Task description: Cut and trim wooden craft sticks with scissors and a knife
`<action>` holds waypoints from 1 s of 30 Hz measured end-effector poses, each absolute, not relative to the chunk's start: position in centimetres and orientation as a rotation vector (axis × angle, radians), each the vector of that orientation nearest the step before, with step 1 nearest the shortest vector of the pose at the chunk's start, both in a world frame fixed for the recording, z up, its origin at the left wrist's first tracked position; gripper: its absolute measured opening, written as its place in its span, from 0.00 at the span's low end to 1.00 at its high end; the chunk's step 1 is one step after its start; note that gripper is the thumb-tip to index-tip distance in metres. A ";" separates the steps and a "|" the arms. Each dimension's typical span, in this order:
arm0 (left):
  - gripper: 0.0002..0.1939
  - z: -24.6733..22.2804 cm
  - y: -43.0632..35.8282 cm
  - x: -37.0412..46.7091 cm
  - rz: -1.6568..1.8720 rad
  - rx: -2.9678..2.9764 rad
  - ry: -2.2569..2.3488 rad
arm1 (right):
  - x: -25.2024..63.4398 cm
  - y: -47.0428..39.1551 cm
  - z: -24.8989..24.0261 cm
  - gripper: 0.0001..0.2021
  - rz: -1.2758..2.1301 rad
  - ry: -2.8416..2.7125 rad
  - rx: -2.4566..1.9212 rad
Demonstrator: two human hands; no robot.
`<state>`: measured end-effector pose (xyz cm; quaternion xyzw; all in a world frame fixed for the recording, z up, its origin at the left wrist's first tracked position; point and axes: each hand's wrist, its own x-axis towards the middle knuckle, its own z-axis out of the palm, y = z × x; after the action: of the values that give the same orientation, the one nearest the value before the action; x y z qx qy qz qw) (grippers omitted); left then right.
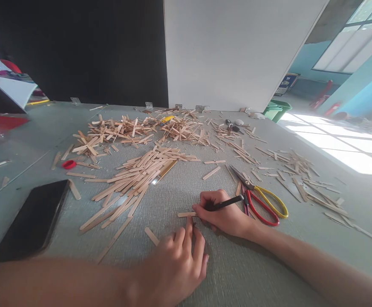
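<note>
Stick [186, 214], flat, pale wood, lies on the worktop [237, 264] between both hands: left hand [176, 266] presses fingertips beside it, right hand [224, 215] grips a slim black pen [226, 204].

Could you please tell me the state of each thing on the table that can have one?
scissors: closed, lying flat
phone: screen dark, lying flat
pen: held in right hand, tip at short stick
short stick: flat, pinned by left hand

craft workshop | wooden sticks [141, 170] heaped on table [237, 273] | scissors [262, 200]
</note>
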<state>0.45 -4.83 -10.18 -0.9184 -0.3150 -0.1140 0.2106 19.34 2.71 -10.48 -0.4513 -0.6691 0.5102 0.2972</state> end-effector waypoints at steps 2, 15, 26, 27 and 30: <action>0.17 -10.2 -4.7 0.4 -0.320 -2.555 -0.876 | 19.3 2.7 -10.5 0.17 1.364 -1.776 -1.194; 0.17 -9.9 -4.7 0.5 -0.328 -2.560 -0.864 | 20.1 4.1 -9.8 0.24 1.480 -1.487 -1.109; 0.18 -10.0 -4.7 0.5 -0.310 -2.552 -0.868 | 19.9 3.2 -9.4 0.19 1.585 -1.617 -1.109; 0.18 -10.0 -4.8 0.5 -0.318 -2.548 -0.878 | 19.8 3.1 -9.7 0.18 1.574 -1.633 -1.125; 0.18 -10.1 -4.9 0.5 -0.347 -2.547 -0.895 | 19.7 2.9 -10.4 0.18 1.526 -1.666 -1.150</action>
<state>0.51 -4.86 -10.06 -0.9153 -0.3214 -0.1247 0.2084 19.70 2.94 -10.45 -0.4330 -0.6273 0.5744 0.2985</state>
